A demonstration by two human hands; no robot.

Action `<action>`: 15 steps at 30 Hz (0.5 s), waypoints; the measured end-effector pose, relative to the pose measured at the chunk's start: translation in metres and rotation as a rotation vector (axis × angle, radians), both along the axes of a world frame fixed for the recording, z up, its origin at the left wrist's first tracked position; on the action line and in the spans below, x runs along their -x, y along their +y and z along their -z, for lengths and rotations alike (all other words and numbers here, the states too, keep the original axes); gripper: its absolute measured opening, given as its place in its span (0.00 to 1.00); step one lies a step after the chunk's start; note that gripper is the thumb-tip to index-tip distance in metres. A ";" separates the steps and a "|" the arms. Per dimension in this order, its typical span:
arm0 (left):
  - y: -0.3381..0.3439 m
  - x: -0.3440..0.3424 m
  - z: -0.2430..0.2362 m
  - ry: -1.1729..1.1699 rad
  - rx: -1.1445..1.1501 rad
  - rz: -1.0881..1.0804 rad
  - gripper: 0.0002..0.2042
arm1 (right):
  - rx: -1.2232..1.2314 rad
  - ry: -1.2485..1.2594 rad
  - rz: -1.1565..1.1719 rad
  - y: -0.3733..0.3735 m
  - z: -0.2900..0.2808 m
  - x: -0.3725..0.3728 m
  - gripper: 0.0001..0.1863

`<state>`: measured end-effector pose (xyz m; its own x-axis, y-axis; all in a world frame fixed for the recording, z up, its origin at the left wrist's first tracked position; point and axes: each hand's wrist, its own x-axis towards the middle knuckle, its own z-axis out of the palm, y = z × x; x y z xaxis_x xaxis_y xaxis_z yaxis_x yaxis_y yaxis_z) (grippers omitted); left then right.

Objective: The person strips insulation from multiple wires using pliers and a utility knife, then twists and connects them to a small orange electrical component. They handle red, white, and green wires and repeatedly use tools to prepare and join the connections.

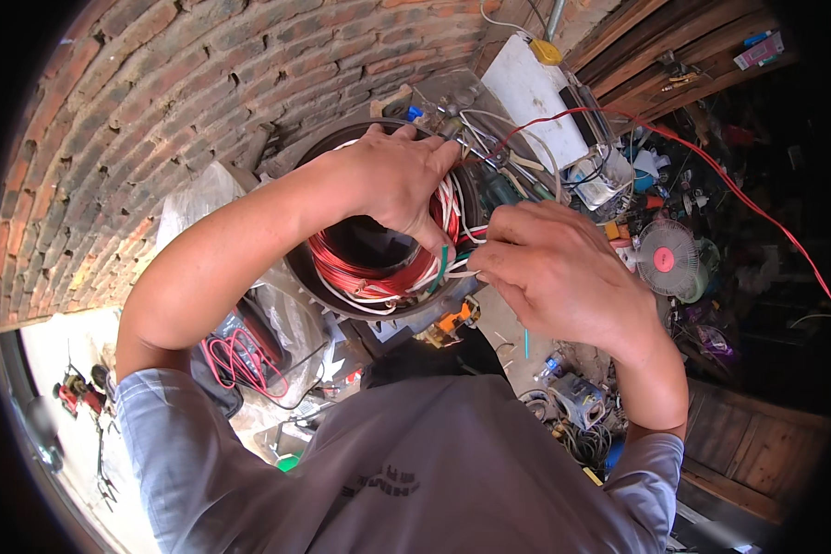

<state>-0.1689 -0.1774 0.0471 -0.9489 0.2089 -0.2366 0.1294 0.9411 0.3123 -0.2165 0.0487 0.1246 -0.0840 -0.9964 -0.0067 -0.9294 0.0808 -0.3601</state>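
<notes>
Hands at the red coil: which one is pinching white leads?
The right hand, on the picture's right, its fingers bunched on the white leads; the left hand instead spreads open over the red coil.

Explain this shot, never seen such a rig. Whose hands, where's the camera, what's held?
No robot: a person works bare-handed, seen by a wide fisheye camera worn on the head and looking down, so straight edges bend. Picture left is the person's left. In front sits a round dark housing with red wire coils inside. The left hand spreads over them, its thumb near a green sleeve. The right hand pinches white wires between its fingers. To the left lies a meter with pink leads.
</notes>
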 end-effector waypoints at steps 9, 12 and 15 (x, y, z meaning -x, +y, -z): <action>0.001 0.000 0.000 -0.013 -0.015 -0.015 0.50 | -0.047 0.065 -0.080 -0.029 -0.002 0.004 0.06; 0.000 0.003 -0.005 -0.100 -0.003 -0.020 0.56 | -0.037 0.063 -0.078 -0.032 -0.002 0.005 0.05; -0.001 0.002 0.002 -0.053 -0.007 -0.020 0.52 | -0.036 0.078 -0.077 -0.032 -0.001 0.002 0.04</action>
